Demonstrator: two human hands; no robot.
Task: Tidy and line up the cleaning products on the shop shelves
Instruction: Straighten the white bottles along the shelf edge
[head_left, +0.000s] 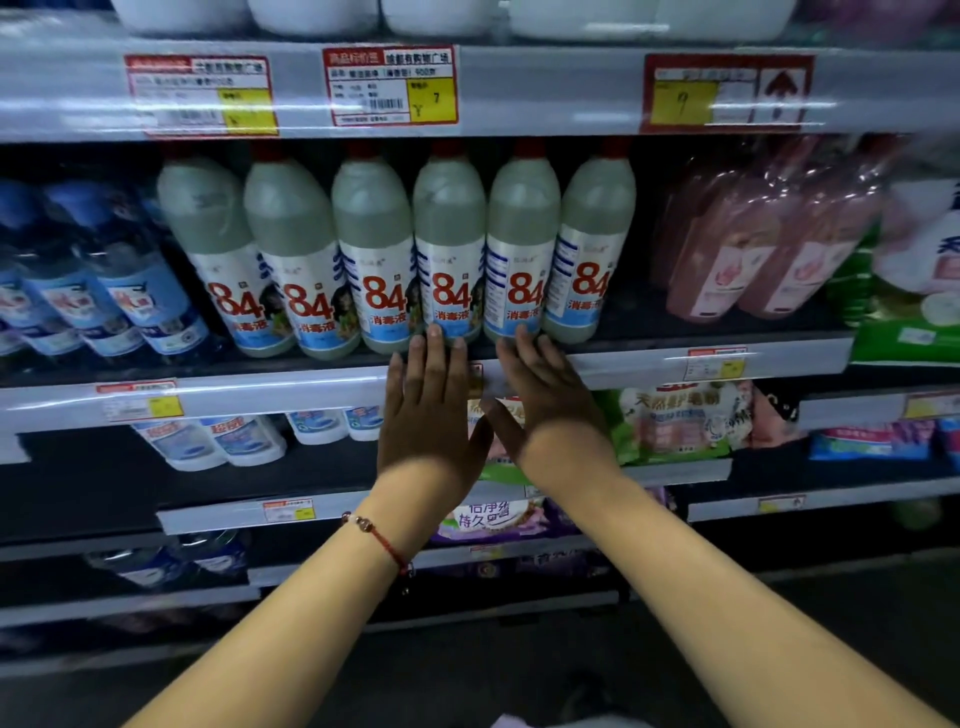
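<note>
Six 84 disinfectant bottles (451, 249) lined on shelf (208, 387); left hand (428, 415) and right hand (545, 400), fingers straight, pressed together, touching two bottle bases.

Both hands (431, 415) (545, 400) flat, fingers (435, 340) touching 84 bottles (449, 249).

Packed 84 bottles (449, 249) leave no gaps; open shelf (727, 332) space right.
</note>
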